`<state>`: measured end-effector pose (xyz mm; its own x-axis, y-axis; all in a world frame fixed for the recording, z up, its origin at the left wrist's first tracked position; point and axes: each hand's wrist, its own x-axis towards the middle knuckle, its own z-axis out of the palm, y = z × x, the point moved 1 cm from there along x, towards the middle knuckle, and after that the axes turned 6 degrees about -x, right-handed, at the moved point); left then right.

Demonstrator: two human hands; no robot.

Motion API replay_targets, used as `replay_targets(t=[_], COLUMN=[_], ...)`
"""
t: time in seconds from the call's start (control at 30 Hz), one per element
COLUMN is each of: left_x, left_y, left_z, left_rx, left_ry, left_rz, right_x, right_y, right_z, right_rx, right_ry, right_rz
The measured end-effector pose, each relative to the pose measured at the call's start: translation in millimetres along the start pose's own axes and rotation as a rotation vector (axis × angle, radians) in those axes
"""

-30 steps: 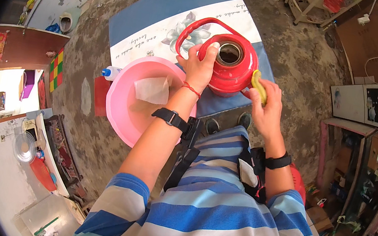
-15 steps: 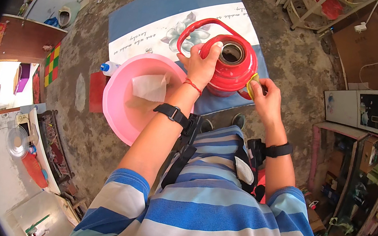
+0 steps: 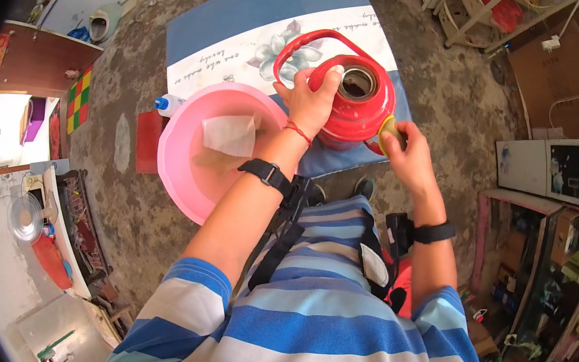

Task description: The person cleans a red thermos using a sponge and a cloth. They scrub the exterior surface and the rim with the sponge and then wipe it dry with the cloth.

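A red thermos flask [image 3: 372,111] with a looped handle stands on the covered table, its round metal-rimmed mouth uncovered. My left hand [image 3: 310,106] is closed on the flask's upper left side, the thumb near the mouth. Pinched in my right hand [image 3: 411,156] is a yellowish sponge [image 3: 388,130], pressed against the flask's right side. Left of the flask, a pink basin [image 3: 171,179] holds cloudy water and a whitish cloth [image 3: 229,134].
The tablecloth [image 3: 218,4] is blue and white with a flower print. A blue-capped bottle [image 3: 165,104] is beside the basin. A white shelf rack [image 3: 467,21] stands far right, a white appliance [image 3: 565,169] and open shelving [image 3: 516,250] at right.
My right hand and the sponge have shifted slightly along the flask's right side. My left hand keeps its hold; the basin stays put.
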<state>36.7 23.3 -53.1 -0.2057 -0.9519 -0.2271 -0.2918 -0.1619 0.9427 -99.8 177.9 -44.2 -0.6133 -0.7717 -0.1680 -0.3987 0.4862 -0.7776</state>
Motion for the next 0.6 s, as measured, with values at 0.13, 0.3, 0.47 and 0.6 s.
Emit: replay_targets(t=[0.13,0.3,0.47,0.6], left_x=[3.6,1.5,4.4,6.5], left_y=[-1.7,0.1,-4.3,-3.3], left_z=[-1.0,-0.2,-1.0,0.6], left_rx=[0.011,-0.005,-0.009,0.024], left_ry=[-0.019,-0.011,-0.010,-0.036], left_rz=[0.008,-0.001,0.010,0.015], right_x=[-0.9,5.2,-5.3,19.8], right_y=[-3.6,2.4,-6.2,28.7], right_z=[-0.4,-1.0,6.9,4.3], right_rx=[-0.073,0.024,-0.069,0.113], right_ry=[0.098,-0.066,0.115,0.096], right_rz=[-0.104,0.115,-0.066,0.106])
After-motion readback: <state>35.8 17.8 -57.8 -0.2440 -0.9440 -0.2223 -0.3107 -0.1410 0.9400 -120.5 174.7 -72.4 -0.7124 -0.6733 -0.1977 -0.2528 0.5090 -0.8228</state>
